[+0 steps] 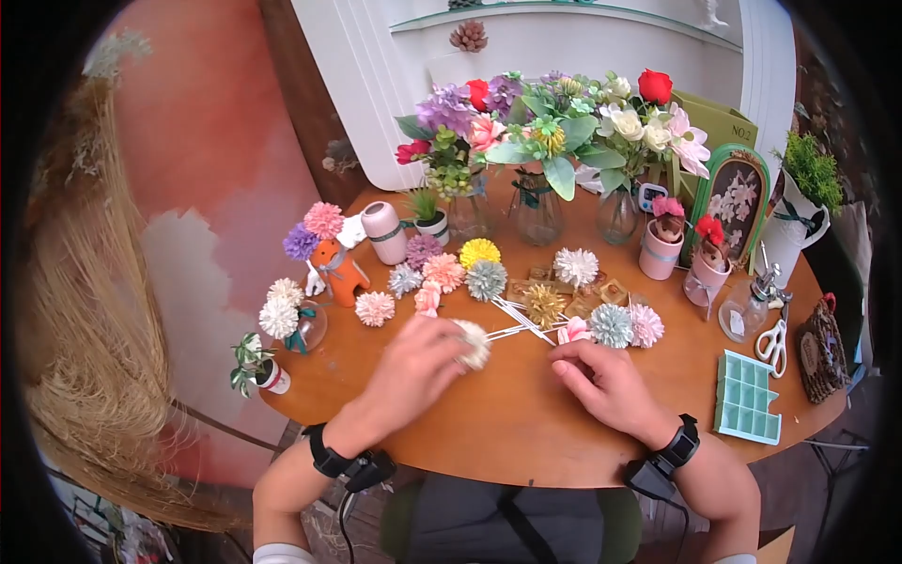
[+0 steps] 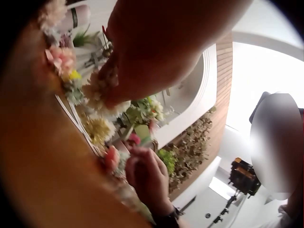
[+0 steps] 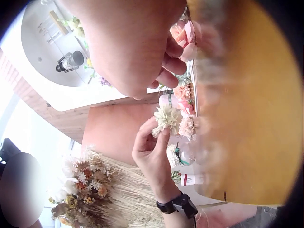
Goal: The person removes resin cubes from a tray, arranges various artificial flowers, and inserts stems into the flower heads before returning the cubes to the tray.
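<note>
A cream pompom flower [image 1: 472, 345] is pinched between the thumb and fingers of my left hand [image 1: 413, 362], above the table's middle; the right wrist view shows the same cream flower [image 3: 167, 119] at the fingertips of the left hand [image 3: 154, 156]. My right hand [image 1: 606, 385] is held with bent, relaxed fingers beside a pink flower [image 1: 574, 330]; nothing shows in its grasp. White sticks [image 1: 526, 321] lie crossed between the hands. Past them are a gold flower [image 1: 544, 305], a grey-blue flower [image 1: 611, 325] and a pink pompom [image 1: 645, 325].
Glass vases [image 1: 538, 221] of flowers stand at the back. An orange fox figure [image 1: 339, 273] and a small potted plant [image 1: 272, 376] are at the left. At the right are a teal compartment tray [image 1: 748, 397], white scissors [image 1: 772, 348], a spray bottle [image 1: 752, 305] and pink pots [image 1: 660, 254].
</note>
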`<state>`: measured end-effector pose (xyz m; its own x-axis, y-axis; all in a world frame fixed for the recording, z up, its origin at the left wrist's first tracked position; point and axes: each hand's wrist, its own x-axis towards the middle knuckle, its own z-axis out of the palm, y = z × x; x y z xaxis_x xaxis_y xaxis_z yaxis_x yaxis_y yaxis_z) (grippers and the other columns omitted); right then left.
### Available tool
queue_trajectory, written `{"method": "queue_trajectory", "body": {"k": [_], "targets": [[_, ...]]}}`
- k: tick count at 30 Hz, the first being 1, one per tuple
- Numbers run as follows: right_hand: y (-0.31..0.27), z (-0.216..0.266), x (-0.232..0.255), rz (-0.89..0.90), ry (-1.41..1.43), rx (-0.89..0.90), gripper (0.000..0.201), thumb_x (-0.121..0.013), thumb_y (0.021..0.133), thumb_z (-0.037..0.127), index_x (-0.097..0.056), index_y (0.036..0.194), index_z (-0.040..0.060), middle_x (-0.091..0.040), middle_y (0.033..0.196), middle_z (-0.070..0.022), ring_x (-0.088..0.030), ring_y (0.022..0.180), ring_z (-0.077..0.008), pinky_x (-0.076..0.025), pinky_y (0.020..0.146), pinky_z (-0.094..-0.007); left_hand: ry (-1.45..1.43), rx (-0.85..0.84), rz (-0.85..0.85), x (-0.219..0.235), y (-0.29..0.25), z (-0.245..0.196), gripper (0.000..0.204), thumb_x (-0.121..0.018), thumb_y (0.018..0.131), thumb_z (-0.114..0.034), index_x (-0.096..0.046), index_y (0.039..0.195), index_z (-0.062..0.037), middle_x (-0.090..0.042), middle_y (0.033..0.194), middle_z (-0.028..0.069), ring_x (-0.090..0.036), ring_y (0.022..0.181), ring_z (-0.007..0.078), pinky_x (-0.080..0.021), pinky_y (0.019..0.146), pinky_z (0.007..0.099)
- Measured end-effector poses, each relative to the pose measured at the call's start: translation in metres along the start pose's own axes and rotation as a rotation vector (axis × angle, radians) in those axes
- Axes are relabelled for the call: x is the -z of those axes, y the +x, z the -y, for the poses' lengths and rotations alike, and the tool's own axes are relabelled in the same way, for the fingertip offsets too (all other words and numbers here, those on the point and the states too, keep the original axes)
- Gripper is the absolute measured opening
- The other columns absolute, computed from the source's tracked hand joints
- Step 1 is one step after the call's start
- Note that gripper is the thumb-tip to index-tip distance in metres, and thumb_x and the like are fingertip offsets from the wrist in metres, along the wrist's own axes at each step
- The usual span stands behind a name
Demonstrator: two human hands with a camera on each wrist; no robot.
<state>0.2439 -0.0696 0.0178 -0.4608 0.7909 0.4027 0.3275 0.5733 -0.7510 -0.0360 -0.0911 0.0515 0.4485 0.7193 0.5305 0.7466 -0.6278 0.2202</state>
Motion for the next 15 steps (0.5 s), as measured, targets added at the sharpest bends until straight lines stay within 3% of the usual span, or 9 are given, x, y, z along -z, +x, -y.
{"method": "queue_trajectory", "body": {"k": [1, 4, 8, 10, 11, 13, 15], "targets": [[0.000, 0.000, -0.001, 0.003, -0.008, -0.011, 0.020, -0.063, 0.096, 0.018, -0.066, 0.107, 0.0012, -0.065, 0.077, -0.0115, -0.061, 0.064, -0.0192, -0.049, 0.060, -0.0323, -0.133, -0.134, 0.023, -0.006, 0.002, -0.010, 0.025, -0.076, 0.075, -0.002, -0.068, 0.098, -0.0036, -0.062, 0.099, 0.0112, -0.060, 0.099, 0.0316, -0.051, 0.084, 0.0397], [0.002, 0.001, -0.001, 0.052, 0.055, -0.054, 0.021, -0.066, 0.094, 0.017, -0.065, 0.109, 0.0027, -0.063, 0.079, -0.0093, -0.061, 0.067, -0.0175, -0.049, 0.061, -0.0313, -0.214, -0.272, 0.057, -0.030, 0.008, -0.030, 0.027, -0.074, 0.076, 0.000, -0.068, 0.103, -0.0036, -0.060, 0.107, 0.0118, -0.060, 0.102, 0.0317, -0.051, 0.085, 0.0393], [0.002, -0.004, 0.000, 0.005, 0.032, -0.010, 0.020, -0.068, 0.091, 0.010, -0.064, 0.109, 0.0039, -0.059, 0.091, -0.0085, -0.060, 0.074, -0.0171, -0.049, 0.065, -0.0306, -0.473, -0.158, 0.156, -0.053, 0.026, -0.027, 0.026, -0.073, 0.079, -0.001, -0.068, 0.104, -0.0037, -0.056, 0.115, 0.0133, -0.059, 0.105, 0.0311, -0.051, 0.087, 0.0389], [0.002, -0.014, -0.003, 0.011, 0.017, 0.027, 0.018, -0.069, 0.088, 0.005, -0.064, 0.105, 0.0044, -0.057, 0.098, -0.0099, -0.060, 0.078, -0.0212, -0.050, 0.067, -0.0321, -0.448, -0.199, 0.516, -0.064, 0.034, -0.014, 0.022, -0.072, 0.081, -0.004, -0.070, 0.104, -0.0058, -0.054, 0.120, 0.0118, -0.056, 0.110, 0.0291, -0.049, 0.092, 0.0378], [0.002, -0.016, -0.003, 0.015, 0.010, 0.018, 0.018, -0.069, 0.088, 0.005, -0.064, 0.105, 0.0044, -0.057, 0.098, -0.0099, -0.060, 0.078, -0.0212, -0.050, 0.067, -0.0321, -0.460, -0.202, 0.513, -0.063, 0.039, -0.009, 0.022, -0.072, 0.081, -0.004, -0.070, 0.104, -0.0058, -0.054, 0.120, 0.0118, -0.056, 0.110, 0.0291, -0.049, 0.092, 0.0378], [0.002, -0.020, -0.004, 0.091, -0.025, 0.034, 0.019, -0.070, 0.087, 0.005, -0.064, 0.105, 0.0038, -0.058, 0.098, -0.0102, -0.061, 0.079, -0.0238, -0.050, 0.068, -0.0330, -0.623, -0.131, 0.693, -0.058, 0.049, 0.002, 0.019, -0.074, 0.083, -0.010, -0.072, 0.101, -0.0077, -0.055, 0.118, 0.0110, -0.054, 0.115, 0.0275, -0.047, 0.096, 0.0373], [0.002, -0.020, -0.005, 0.102, -0.026, 0.014, 0.020, -0.071, 0.086, 0.004, -0.064, 0.105, 0.0038, -0.058, 0.098, -0.0107, -0.061, 0.078, -0.0242, -0.051, 0.067, -0.0331, -0.694, -0.122, 0.722, -0.058, 0.048, 0.015, 0.016, -0.075, 0.083, -0.011, -0.073, 0.099, -0.0080, -0.056, 0.122, 0.0110, -0.056, 0.114, 0.0267, -0.046, 0.096, 0.0363]]}}
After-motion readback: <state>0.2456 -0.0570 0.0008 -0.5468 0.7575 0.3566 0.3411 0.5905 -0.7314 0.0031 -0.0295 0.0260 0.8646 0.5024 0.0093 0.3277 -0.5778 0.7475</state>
